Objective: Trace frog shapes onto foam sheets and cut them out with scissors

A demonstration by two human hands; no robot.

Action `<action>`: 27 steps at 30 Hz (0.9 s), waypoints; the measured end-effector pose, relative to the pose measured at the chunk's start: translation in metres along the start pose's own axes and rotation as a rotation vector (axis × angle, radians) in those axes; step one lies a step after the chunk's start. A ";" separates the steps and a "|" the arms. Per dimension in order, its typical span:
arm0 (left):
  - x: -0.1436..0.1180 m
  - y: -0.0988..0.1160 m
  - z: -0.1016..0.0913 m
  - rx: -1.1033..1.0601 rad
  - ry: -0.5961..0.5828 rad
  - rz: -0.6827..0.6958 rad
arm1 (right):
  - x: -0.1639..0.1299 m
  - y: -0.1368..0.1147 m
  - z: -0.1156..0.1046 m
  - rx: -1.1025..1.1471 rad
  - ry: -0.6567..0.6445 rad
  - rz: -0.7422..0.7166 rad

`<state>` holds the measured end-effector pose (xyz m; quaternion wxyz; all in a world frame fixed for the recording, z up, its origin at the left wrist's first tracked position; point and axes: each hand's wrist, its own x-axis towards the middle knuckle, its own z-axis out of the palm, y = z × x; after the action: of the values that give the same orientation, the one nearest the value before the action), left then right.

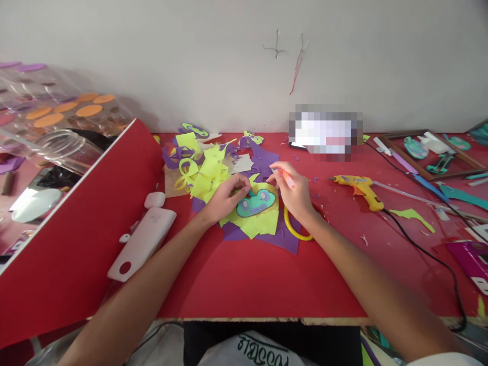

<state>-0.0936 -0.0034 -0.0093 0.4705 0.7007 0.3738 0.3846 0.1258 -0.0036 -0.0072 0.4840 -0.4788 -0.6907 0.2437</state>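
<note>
Two bare forearms reach in from the near edge of a red table [247, 284], meeting over a craft piece at the centre. At the table's middle lies a teal foam cutout [256, 202] glued on a yellow-green sheet [259, 221], itself resting on purple paper [282, 238]. The left hand [224, 195] presses down on the cutout's ten o'clock edge, fingers curled on it and pinning it flat. The right hand [292, 193], at the cutout's two o'clock, is closed around an orange pen [288, 179] in a writing pinch, tip angled toward the piece. A yellow ring [295, 231] lies partly under the right wrist, at five o'clock of the cutout. Scraps of yellow and purple offcuts [206, 168] heap at eleven o'clock; a yellow glue gun [360, 188] rests well apart at three o'clock, its cord trailing right. A white case [143, 241] sits at nine o'clock beside a raised red board [72, 244]. The cutout looks feather-light, thin and floppy, likely to slide or curl; it is best held flat at its rim, away from any decorated face, and lifted by an edge with a gentle pinch.
</note>
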 end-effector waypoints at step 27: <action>0.001 0.009 -0.014 0.672 0.624 0.286 | 0.001 -0.001 -0.002 0.043 0.037 -0.136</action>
<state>-0.1040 0.0005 0.0034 0.0259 0.7096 0.5004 0.4953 0.1275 -0.0036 -0.0055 0.5222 -0.4249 -0.7072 0.2160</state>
